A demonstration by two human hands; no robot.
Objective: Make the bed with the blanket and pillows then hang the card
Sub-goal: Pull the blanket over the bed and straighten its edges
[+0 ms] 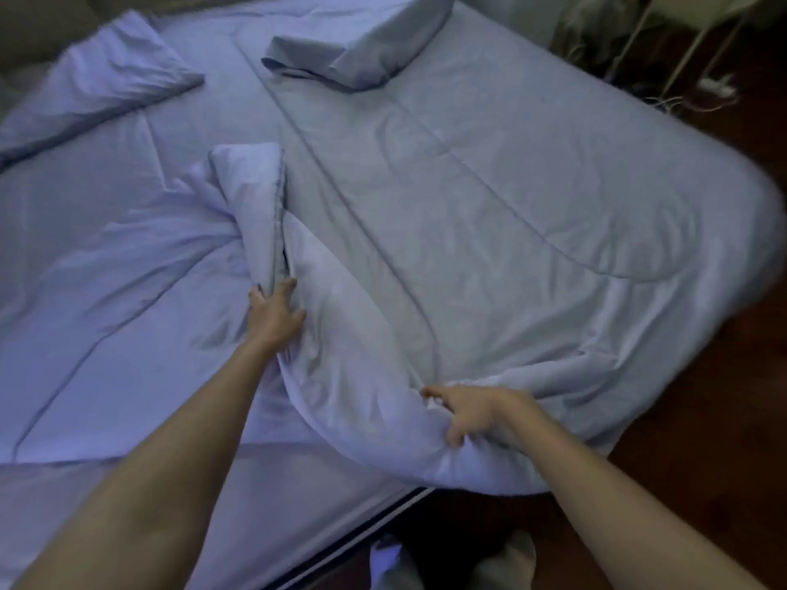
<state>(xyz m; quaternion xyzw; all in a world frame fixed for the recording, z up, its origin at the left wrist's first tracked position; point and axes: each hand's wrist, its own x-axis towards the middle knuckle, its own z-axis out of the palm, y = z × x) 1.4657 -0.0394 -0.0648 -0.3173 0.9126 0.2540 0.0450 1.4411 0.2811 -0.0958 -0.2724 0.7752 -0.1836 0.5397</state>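
A pale blue blanket point(489, 215) lies partly spread over the bed point(238, 517), bunched into a raised fold near the middle. My left hand point(274, 310) grips that bunched fold at its lower end. My right hand point(472, 413) grips the blanket's near edge at the bed's front corner, fingers curled into the cloth. One pillow point(353, 49) lies at the far middle of the bed. A second pillow point(98, 87) lies at the far left. No card is in view.
Dark wooden floor point(702, 440) runs along the bed's right side and front. A white wire-legged stand point(681, 49) and cables sit at the far right. My feet point(451, 564) show below the bed's front edge.
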